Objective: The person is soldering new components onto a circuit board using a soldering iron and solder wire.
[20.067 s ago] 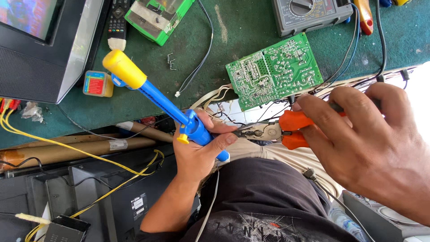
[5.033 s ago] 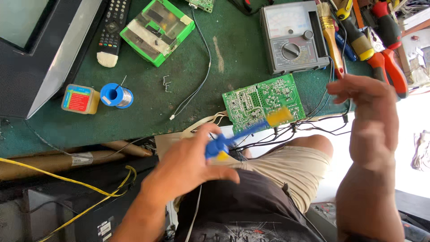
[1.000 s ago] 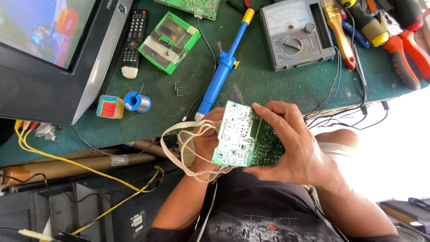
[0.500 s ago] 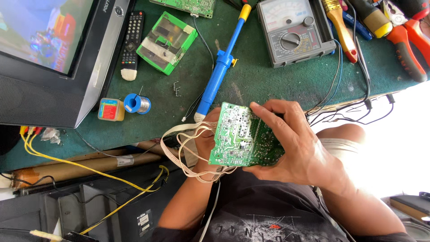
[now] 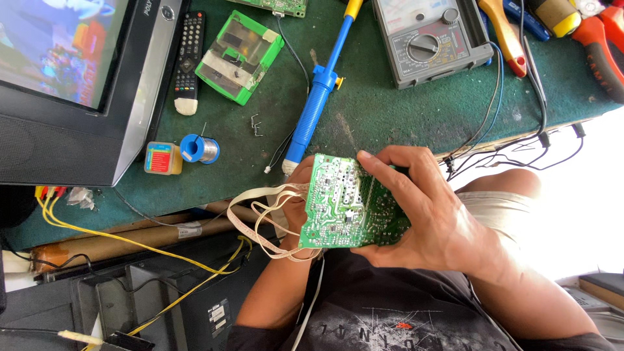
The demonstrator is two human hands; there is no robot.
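Note:
I hold a green circuit board above my lap, solder side facing me. My right hand grips its right side, fingers lying over the top edge. My left hand holds its left edge from behind and is mostly hidden by the board. Pale flat ribbon cables loop out from the board's left side. A blue desoldering pump with a yellow end lies on the green bench just beyond the board.
On the bench: a TV at left, a black remote, a green plastic box, a solder spool, a small flux tin, a grey multimeter, orange and red hand tools. Yellow wires hang below the edge.
The board has tilted slightly in my hands and stays over my lap. The view has shifted a little; the pump lies on the bench as before.

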